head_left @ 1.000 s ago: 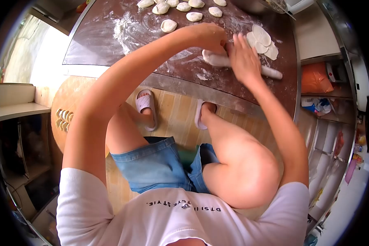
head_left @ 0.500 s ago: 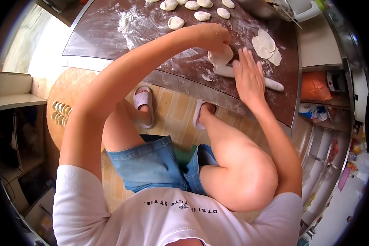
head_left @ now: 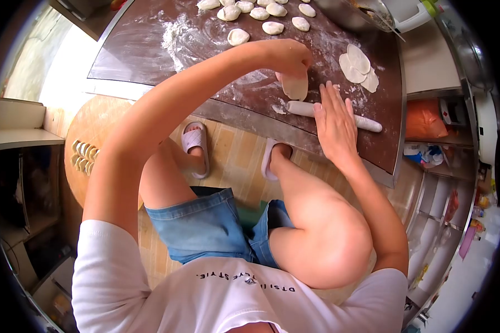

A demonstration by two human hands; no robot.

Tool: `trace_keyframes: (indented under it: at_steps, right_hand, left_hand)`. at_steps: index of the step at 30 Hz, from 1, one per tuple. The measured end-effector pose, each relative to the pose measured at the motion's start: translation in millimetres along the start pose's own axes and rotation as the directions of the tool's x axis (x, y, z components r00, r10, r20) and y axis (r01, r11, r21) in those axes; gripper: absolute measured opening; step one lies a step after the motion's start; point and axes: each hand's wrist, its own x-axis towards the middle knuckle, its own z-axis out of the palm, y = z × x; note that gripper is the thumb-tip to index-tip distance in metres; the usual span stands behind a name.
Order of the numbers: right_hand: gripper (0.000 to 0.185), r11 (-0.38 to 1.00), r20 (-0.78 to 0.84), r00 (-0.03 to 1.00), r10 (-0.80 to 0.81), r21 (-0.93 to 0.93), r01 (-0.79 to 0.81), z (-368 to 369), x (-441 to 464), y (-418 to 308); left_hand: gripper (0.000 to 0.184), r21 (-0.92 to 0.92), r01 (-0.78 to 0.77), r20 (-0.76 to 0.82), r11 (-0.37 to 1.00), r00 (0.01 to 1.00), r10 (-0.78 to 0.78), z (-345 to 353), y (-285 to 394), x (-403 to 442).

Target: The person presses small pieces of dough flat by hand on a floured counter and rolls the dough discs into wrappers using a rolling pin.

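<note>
My left hand (head_left: 292, 57) pinches a thin, floured dough wrapper (head_left: 295, 89), which hangs toward the table's near edge. My right hand (head_left: 337, 123) lies flat across the middle of a whitish rolling pin (head_left: 301, 108), fingers stretched out. The pin rests on the dark, floured table (head_left: 205, 83), and its ends stick out on both sides of that hand. The wrapper's lower edge is just behind the pin's left end. Beyond my right hand lie several overlapping rolled wrappers (head_left: 352, 67).
Several filled dumplings (head_left: 259, 13) sit at the table's far side. A metal bowl (head_left: 344, 15) stands at the back right. Below left, a round wooden board (head_left: 89, 122) carries rows of dumplings (head_left: 82, 157). Shelves (head_left: 444, 166) stand on the right.
My left hand has drawn the wrapper back off the rolling pin, and more of it shows. My right hand is slightly lower, its fingers still stretched over the pin.
</note>
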Motion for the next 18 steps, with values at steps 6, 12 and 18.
trace_keyframes:
  at_steps: [6, 12, 18]
  right_hand:
    - [0.052, 0.990, -0.219, 0.969, 0.117, -0.052, -0.131, 25, 98, 20]
    - [0.051, 1.000, -0.029, 1.000, 0.013, 0.019, -0.012, -3, 4, -5]
    - [0.052, 0.995, -0.206, 0.975, 0.086, -0.021, -0.093, 29, 83, 14]
  left_hand:
    - [0.024, 0.201, -0.020, 0.008, 0.979, 1.000, 0.019, 1, 1, 10]
    - [0.021, 0.057, -0.025, 0.007, 0.998, 1.000, 0.024, -1, -1, 4]
    - [0.029, 0.106, -0.005, -0.031, 0.994, 0.999, 0.008, 2, -4, 7]
